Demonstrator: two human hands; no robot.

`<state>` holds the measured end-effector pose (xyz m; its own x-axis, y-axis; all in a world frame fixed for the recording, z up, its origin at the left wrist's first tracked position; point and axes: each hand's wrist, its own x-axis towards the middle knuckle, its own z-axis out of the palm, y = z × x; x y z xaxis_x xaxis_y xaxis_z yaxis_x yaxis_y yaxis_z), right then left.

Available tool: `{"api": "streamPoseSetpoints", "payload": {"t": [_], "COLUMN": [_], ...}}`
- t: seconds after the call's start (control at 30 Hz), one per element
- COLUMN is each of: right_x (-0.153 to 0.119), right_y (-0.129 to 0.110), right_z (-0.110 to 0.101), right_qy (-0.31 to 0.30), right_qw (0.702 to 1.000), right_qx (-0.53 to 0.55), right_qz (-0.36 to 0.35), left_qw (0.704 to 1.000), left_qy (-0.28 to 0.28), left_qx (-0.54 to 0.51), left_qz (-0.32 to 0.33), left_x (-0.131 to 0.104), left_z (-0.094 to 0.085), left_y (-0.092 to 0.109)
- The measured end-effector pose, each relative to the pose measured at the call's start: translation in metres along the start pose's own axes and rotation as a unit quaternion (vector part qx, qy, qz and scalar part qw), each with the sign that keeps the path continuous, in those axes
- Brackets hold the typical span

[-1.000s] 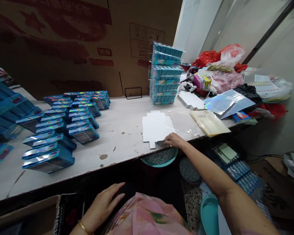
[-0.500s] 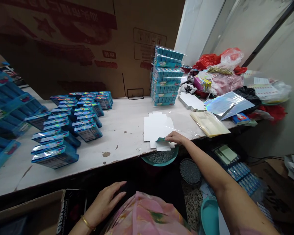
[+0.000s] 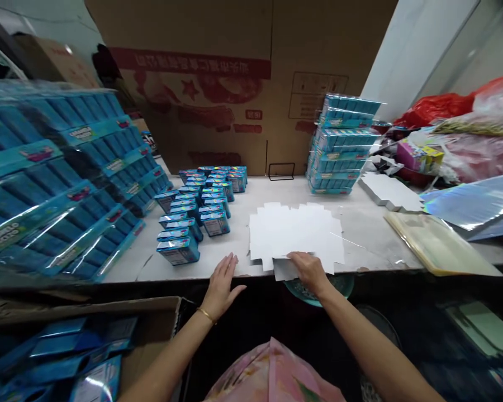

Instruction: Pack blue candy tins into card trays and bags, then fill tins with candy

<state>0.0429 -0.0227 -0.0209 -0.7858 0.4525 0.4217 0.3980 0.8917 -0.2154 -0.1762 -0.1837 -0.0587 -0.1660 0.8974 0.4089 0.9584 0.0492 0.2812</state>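
Observation:
My right hand [image 3: 309,271] is closed at the near edge of the flat white cardboard box blanks [image 3: 293,231], its thumb and fingers on a flap. The blanks have notched outlines and lie spread side by side and overlapping, a flap overhanging the table edge. How many the fingers hold is hidden. My left hand [image 3: 221,283] is at the front edge of the table, left of the blanks, palm down, fingers stretched and thumb apart, holding nothing. Rows of small blue printed boxes [image 3: 179,251] stand on the table beyond it.
Wrapped packs of blue boxes are stacked at the back [image 3: 337,151] and piled high at the left [image 3: 79,184]. A large brown carton [image 3: 218,134] stands behind. To the right lie another stack of white blanks [image 3: 392,190] and yellowish plastic film [image 3: 440,240]. An open carton [image 3: 155,335] is below left.
My left hand has risen from my lap to the table edge. The white blanks are spread wider, and the flap's teal underside under my right hand no longer shows. The view has turned left.

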Motion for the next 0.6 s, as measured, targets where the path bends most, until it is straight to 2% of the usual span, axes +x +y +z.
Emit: {"api": "streamPoseSetpoints", "payload": {"t": [0.07, 0.13, 0.2, 0.27, 0.43, 0.6], "right_x": [-0.002, 0.0, 0.002, 0.003, -0.012, -0.021], "right_y": [0.003, 0.0, -0.007, -0.013, -0.018, -0.017], "right_z": [0.001, -0.002, -0.002, 0.002, 0.02, 0.024], "right_qy": [0.047, 0.075, 0.088, 0.087, 0.037, 0.049], "right_qw": [0.998, 0.995, 0.993, 0.992, 0.993, 0.992], "right_qx": [0.022, 0.048, 0.07, 0.082, 0.113, 0.113], "right_qz": [0.035, 0.04, 0.028, 0.024, 0.017, 0.013], "left_qw": [1.0, 0.999, 0.997, 0.996, 0.997, 0.979], "left_qy": [0.012, 0.05, 0.079, 0.079, 0.033, -0.083], "left_qx": [-0.006, -0.009, -0.011, -0.015, -0.029, -0.108], "left_qz": [0.007, 0.007, 0.013, 0.03, 0.06, 0.149], "left_x": [0.003, 0.009, 0.016, 0.022, 0.036, 0.047], "left_z": [0.003, 0.002, 0.001, 0.002, 0.014, 0.018], "left_y": [0.0, 0.004, 0.007, 0.008, -0.007, -0.018]}}
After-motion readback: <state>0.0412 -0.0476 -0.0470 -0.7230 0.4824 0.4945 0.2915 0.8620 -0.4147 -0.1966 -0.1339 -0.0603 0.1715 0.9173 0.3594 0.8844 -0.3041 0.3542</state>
